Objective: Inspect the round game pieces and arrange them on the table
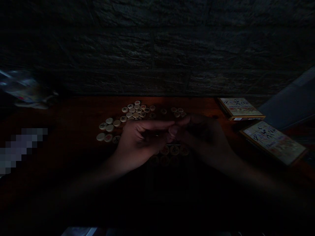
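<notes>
Left hand [137, 139]: above the table [81, 113]; fingertips meet the right hand's; cannot tell whether they grasp anything
Right hand [206, 134]: above the table; fingers bent; its hold too dark to tell
Loose pieces [116, 123]: scattered across the table's far middle
Piece rows [174, 150]: below the hands, at the table's middle
Boxes [274, 142]: two, table's right side
</notes>
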A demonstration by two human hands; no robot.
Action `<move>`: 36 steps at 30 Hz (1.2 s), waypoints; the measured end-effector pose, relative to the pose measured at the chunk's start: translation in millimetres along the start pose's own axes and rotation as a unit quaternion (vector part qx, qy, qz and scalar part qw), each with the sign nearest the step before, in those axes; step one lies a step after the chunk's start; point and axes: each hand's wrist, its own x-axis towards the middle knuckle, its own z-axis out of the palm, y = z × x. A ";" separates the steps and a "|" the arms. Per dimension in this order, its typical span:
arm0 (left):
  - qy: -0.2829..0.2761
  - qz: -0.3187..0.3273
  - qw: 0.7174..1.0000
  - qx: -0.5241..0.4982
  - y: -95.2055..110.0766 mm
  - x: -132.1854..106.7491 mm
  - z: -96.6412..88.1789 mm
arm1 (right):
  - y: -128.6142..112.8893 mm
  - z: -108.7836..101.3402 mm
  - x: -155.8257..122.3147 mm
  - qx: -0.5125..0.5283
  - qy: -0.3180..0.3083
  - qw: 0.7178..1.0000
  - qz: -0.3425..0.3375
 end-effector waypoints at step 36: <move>0.024 -0.078 0.988 -0.133 3.2 5.8 3.4 | 1.3 -3.0 -1.1 0.004 -0.020 0.999 0.026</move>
